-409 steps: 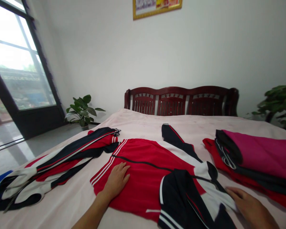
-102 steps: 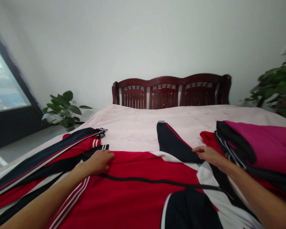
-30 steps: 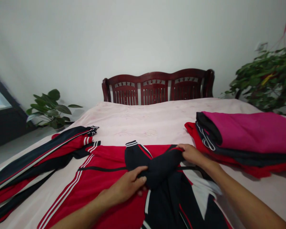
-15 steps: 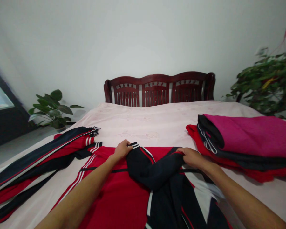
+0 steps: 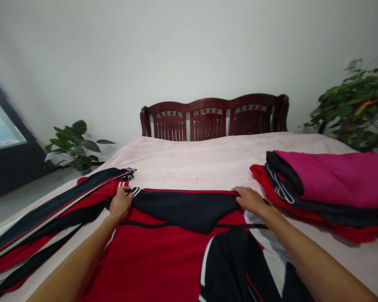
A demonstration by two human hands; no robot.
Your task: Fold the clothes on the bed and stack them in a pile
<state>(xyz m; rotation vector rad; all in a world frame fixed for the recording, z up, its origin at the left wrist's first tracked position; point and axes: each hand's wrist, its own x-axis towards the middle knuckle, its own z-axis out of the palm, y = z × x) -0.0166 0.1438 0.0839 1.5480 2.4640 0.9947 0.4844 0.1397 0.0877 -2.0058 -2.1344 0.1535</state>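
A jacket [image 5: 151, 260] in red, navy and white lies spread on the bed in front of me. One navy sleeve [image 5: 189, 207] is stretched straight across its upper edge, its thin red piping along the top. My left hand [image 5: 121, 201] pinches the sleeve at its striped cuff, close to the striped ends of other clothes. At the sleeve's other end, my right hand [image 5: 249, 199] grips the navy cloth near the shoulder. More navy cloth with white edging lies bunched on the jacket's lower right.
Several red, navy and white garments [image 5: 50, 222] lie lengthwise at left. A folded stack topped by a magenta cloth [image 5: 340, 178] sits at right. The pale pink bedsheet [image 5: 182, 165] reaches a dark wooden headboard [image 5: 209, 121]. Potted plants [image 5: 71, 144] flank the bed.
My left hand has moved left with the cuff, pulling the sagging sleeve out straight across the jacket. My right hand still holds the shoulder end.
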